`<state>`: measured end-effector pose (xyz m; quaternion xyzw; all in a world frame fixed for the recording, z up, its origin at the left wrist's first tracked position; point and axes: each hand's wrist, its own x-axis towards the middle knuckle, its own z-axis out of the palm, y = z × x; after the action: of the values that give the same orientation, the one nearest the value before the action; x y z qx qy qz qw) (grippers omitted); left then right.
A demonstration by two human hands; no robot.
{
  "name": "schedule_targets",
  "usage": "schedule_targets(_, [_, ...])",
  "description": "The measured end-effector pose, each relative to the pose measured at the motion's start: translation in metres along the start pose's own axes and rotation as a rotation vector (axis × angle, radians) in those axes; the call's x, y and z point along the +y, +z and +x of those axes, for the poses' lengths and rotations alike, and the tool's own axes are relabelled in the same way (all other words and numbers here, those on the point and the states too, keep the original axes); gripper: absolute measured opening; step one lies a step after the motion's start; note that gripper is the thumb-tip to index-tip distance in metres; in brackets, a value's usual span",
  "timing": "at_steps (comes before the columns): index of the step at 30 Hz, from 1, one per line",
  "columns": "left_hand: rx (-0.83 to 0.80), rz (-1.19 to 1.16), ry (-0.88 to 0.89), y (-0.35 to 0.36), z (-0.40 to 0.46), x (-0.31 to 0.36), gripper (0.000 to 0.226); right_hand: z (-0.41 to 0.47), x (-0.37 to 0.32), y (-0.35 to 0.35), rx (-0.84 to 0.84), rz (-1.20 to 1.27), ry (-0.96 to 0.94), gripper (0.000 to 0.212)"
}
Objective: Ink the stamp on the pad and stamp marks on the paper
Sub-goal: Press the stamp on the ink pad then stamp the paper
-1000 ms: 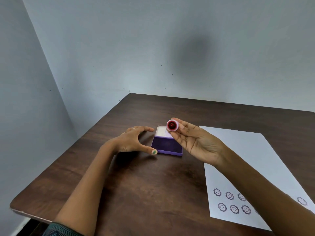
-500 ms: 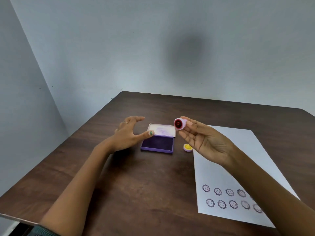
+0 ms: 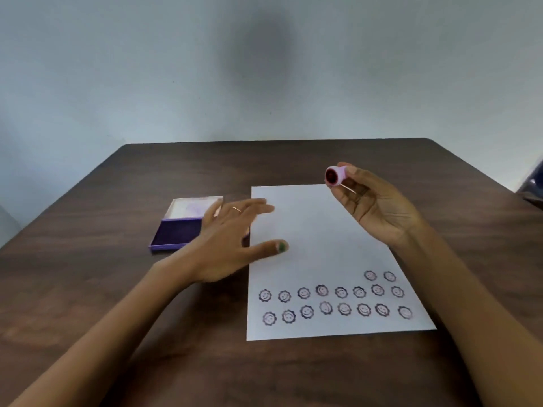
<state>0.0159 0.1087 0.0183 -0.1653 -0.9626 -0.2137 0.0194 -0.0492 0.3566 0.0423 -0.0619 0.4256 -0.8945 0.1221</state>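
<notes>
Head view: dark wood table (image 3: 88, 289), grey wall (image 3: 147, 83); right hand (image 3: 371, 205) fingers pinch stamp (image 3: 334, 175), left hand (image 3: 226, 242) fingers spread.

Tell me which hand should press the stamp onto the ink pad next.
Right. The right hand already pinches the stamp, raised above the paper. The left hand is empty, fingers spread, beside the open ink pad, so it looks better suited to steadying the pad.

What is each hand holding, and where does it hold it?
The right hand pinches the small pink round stamp by its back end with its fingertips, inked face outward. The left hand holds nothing.
</notes>
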Motion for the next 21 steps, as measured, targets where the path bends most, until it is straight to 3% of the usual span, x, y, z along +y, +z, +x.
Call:
schedule_targets(6, [-0.264,0.108,0.118,0.035,0.01,0.027,0.096,0.001,-0.004,-0.003,0.017,-0.135,-0.062,0.013])
schedule_targets(21, [-0.303,0.015,0.091,0.018,-0.002,0.002,0.103,-0.005,0.01,0.001,-0.001,-0.508,-0.06,0.024])
